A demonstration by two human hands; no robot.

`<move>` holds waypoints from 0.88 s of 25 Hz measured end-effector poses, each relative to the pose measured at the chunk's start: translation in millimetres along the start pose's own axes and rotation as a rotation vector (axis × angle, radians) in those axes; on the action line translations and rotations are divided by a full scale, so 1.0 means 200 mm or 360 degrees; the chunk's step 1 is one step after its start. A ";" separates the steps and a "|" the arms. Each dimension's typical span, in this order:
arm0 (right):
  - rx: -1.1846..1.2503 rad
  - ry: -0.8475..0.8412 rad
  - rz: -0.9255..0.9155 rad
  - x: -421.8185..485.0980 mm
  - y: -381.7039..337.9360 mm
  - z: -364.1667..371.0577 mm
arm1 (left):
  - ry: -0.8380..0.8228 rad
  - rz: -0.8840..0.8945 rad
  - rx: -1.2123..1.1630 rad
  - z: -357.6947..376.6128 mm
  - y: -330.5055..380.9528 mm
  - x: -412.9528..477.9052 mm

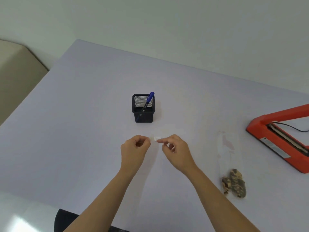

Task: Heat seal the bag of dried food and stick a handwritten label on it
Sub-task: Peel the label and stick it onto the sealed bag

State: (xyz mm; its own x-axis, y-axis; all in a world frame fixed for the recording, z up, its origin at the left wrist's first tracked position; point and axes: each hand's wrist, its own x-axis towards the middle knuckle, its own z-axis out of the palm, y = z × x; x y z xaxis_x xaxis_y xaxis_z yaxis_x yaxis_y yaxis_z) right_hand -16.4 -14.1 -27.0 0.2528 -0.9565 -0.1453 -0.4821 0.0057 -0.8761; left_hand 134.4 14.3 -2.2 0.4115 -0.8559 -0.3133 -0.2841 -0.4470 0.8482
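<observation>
Above the middle of the pale table, my left hand (135, 146) and my right hand (175, 148) pinch a small white label (155, 138) between their fingertips, one hand at each end. To the right lies a clear plastic bag (224, 148) flat on the table, with brown dried food (235, 183) at its near end. A red heat sealer (274, 131) sits at the right edge, its arm raised. A blue pen (147, 102) stands tilted in a black mesh holder (143, 113) behind my hands.
A black cable (294, 127) runs from the sealer toward the right. The table (83, 131) ends at a wall behind, and a beige seat (15, 67) stands at the left. A dark round object (66, 220) shows under the near table edge.
</observation>
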 end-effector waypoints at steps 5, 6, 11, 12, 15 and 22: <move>0.0138 -0.0054 0.0119 -0.10 -0.01 -0.11 | -0.0129 0.0280 0.0092 0.17 0.05 -0.04; 0.0175 -0.0011 0.0152 -0.12 0.01 -0.15 | -0.0172 0.0302 0.0079 0.20 0.06 -0.06; 0.0350 0.0245 0.0303 -0.25 0.12 -0.38 | -0.0467 0.0362 -0.0012 0.40 0.13 -0.21; 0.0357 0.0316 0.0336 -0.27 0.14 -0.42 | -0.0510 0.0378 -0.0024 0.44 0.14 -0.24; 0.0416 0.0461 0.0440 -0.33 0.22 -0.53 | -0.0595 0.0397 -0.0029 0.57 0.18 -0.32; 0.0414 0.0463 0.0473 -0.42 0.42 -0.80 | -0.0620 0.0349 -0.0019 0.86 0.23 -0.41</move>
State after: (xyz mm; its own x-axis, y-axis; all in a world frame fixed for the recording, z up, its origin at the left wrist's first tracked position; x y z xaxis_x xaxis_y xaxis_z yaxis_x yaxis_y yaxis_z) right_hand -212.3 20.4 -15.0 -0.1266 -0.9440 -0.3046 -0.2627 0.3280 -0.9074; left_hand -60.4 18.4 -10.6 -0.0150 -0.9652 -0.2612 -0.3170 -0.2432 0.9167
